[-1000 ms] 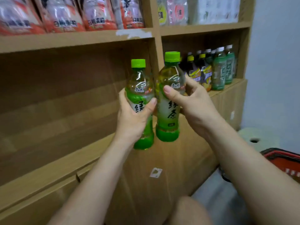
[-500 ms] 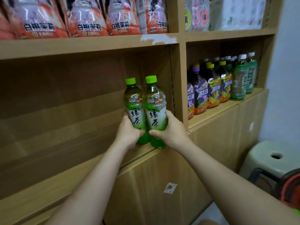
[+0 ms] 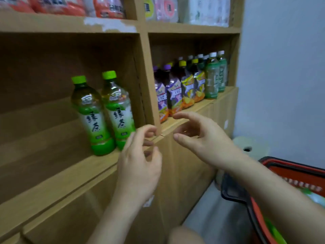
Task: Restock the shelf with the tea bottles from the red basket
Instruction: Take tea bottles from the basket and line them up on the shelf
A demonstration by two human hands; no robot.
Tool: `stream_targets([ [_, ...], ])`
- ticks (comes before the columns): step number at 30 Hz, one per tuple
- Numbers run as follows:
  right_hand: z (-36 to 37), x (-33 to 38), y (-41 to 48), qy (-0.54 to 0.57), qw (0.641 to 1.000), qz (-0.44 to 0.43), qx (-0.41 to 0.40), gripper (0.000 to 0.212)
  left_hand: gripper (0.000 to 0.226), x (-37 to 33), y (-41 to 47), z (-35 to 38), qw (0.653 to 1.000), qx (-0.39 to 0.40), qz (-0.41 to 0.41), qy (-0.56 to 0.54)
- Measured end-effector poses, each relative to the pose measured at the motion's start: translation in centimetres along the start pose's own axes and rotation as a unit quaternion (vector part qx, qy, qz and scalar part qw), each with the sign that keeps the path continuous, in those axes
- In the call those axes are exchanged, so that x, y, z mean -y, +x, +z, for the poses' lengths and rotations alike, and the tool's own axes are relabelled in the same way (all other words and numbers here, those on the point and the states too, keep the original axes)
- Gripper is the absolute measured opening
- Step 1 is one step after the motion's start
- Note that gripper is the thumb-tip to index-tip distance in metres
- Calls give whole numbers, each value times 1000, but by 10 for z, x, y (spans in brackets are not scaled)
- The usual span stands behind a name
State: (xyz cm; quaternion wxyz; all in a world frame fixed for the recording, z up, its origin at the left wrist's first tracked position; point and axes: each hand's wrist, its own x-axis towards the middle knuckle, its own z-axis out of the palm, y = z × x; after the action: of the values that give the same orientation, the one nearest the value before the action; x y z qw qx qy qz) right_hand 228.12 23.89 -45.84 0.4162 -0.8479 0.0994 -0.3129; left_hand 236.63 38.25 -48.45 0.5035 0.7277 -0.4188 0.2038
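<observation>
Both hands have let go since half a second ago: the two green tea bottles now stand upright, touching, on the wooden shelf beside its divider. Head view: left hand empty, fingers loosely curled, just in front of the bottles. Right hand empty, fingers spread apart. Red basket sits low right, by the right forearm.
</observation>
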Motion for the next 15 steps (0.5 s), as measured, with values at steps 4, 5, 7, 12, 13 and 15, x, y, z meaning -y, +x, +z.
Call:
stream_targets([
  [4,-74,-48,-55,-50,993,102,16,30,25,-35,-18,92,972,212,59,-83],
  [5,-98,-68,-76,-72,987,145,6,31,24,-46,-27,123,959,260,59,-93],
  [7,-143,-111,-117,-118,969,218,-23,29,24,-67,-47,182,931,349,47,-93],
  [12,-202,-212,-204,-143,898,408,-83,43,33,-95,-95,302,847,528,63,-12],
  [13,-202,-230,-215,-130,884,442,-81,48,37,-95,-103,320,826,557,82,25],
  [15,-196,-258,-226,-112,864,488,-61,56,42,-88,-114,348,786,595,115,121],
])
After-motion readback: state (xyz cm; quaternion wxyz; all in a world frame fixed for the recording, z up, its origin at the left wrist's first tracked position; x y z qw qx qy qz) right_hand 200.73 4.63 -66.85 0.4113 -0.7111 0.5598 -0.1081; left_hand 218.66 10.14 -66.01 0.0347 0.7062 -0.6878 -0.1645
